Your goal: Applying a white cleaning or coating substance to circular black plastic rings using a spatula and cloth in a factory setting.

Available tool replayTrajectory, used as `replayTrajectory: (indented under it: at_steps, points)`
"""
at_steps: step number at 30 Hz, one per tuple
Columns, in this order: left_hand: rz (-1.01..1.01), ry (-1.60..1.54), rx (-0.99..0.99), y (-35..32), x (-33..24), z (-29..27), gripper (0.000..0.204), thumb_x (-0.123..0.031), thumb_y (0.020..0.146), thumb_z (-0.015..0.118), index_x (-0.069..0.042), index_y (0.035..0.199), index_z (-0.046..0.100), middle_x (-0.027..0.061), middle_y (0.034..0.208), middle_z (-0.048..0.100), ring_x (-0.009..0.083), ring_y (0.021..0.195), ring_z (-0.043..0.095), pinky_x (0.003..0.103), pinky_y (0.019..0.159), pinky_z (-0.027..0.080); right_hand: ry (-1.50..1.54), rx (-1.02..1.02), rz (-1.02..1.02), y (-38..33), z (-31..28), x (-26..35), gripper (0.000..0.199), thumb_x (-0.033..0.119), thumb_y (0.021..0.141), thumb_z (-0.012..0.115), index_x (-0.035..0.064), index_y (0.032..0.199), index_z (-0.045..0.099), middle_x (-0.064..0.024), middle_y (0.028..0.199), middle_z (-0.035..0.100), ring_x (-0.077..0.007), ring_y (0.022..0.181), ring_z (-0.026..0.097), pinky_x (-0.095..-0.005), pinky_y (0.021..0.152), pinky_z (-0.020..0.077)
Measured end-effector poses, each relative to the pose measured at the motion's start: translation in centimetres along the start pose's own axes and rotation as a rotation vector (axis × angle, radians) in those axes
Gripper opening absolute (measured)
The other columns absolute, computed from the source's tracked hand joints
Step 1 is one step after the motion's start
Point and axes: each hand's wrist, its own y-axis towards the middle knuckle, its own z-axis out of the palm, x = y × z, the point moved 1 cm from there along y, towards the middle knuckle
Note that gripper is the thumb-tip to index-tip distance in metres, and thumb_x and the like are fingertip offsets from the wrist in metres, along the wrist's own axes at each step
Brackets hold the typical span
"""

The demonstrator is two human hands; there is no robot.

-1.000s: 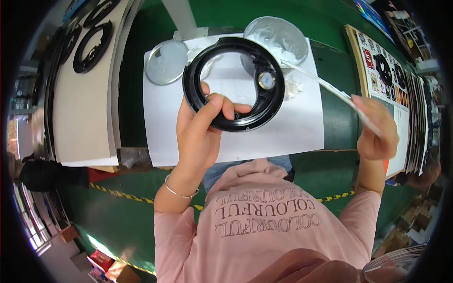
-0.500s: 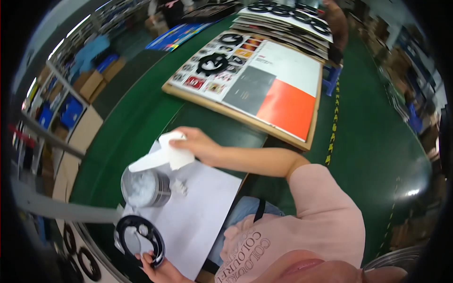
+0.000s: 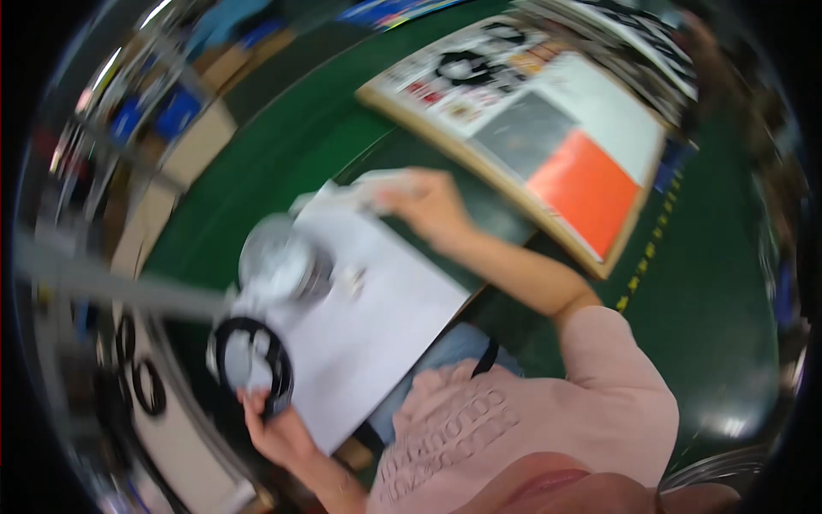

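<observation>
My left hand [image 3: 278, 433], low on the left, grips the near edge of a round black ring [image 3: 283, 370] with a pale, glossy middle. My right hand [image 3: 432, 210] pinches a white wipe [image 3: 338, 197], paper or cloth, blurred by motion, above the far end of a white sheet [image 3: 368, 351]. Between the hands a clear round tub [image 3: 278, 265] with whitish contents stands at the sheet's left edge. Beside the tub lie small white crumpled bits [image 3: 349, 281].
A framed board [image 3: 522, 137] with printed pictures and an orange panel lies beyond my right arm on the green table [image 3: 282, 146]. Stacked boards [image 3: 625, 51] stand behind it. A grey bar [image 3: 128, 287] crosses at the left, near shelving and more black rings [image 3: 147, 387].
My right hand has carried the white wipe away from above the tub, toward the sheet's far end. My left hand still holds the black ring. The whole view has shifted and blurred.
</observation>
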Motion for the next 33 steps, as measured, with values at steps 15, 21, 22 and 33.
replayTrajectory:
  at_steps: [15,21,22,33]
  points:
    - [-0.065,-0.106,0.136,-0.8,0.0,-1.4,0.016,-0.017,0.091,0.033,-0.006,0.098,0.044,0.0085,0.070,0.050,0.0276,0.086,0.055,0.037,0.078,0.043,-1.026,0.591,-1.215,-2.2,3.1,0.8,0.019,0.007,0.068,0.057,0.0074,0.086,0.064,-0.0080,0.092,0.063,-0.0232,0.087,0.060,-0.0323,0.076,0.0478]
    - [-0.022,-0.053,0.150,0.2,-0.2,-1.9,0.015,-0.013,0.091,0.033,-0.006,0.102,0.040,0.0078,0.071,0.048,0.0268,0.085,0.055,0.038,0.077,0.044,-1.062,0.590,-1.215,-3.4,1.1,1.2,0.016,0.006,0.068,0.060,0.0055,0.084,0.063,-0.0094,0.089,0.063,-0.0244,0.087,0.061,-0.0326,0.076,0.0477]
    - [-0.019,-0.042,0.162,0.5,-0.1,-1.8,0.015,-0.012,0.091,0.033,-0.006,0.102,0.039,0.0078,0.072,0.048,0.0266,0.085,0.055,0.038,0.076,0.044,-1.035,0.574,-1.184,-3.6,1.3,1.9,0.014,0.004,0.069,0.059,0.0041,0.083,0.062,-0.0098,0.088,0.063,-0.0259,0.086,0.061,-0.0336,0.075,0.0485]
    - [-0.019,0.098,0.246,0.7,0.5,-0.8,0.011,-0.013,0.091,0.034,-0.008,0.101,0.038,0.0042,0.066,0.039,0.0260,0.079,0.053,0.050,0.087,0.037,-0.922,0.542,-1.073,-3.1,4.1,4.6,0.016,0.002,0.071,0.055,-0.0041,0.085,0.059,-0.0195,0.084,0.062,-0.0319,0.079,0.062,-0.0353,0.069,0.0511]
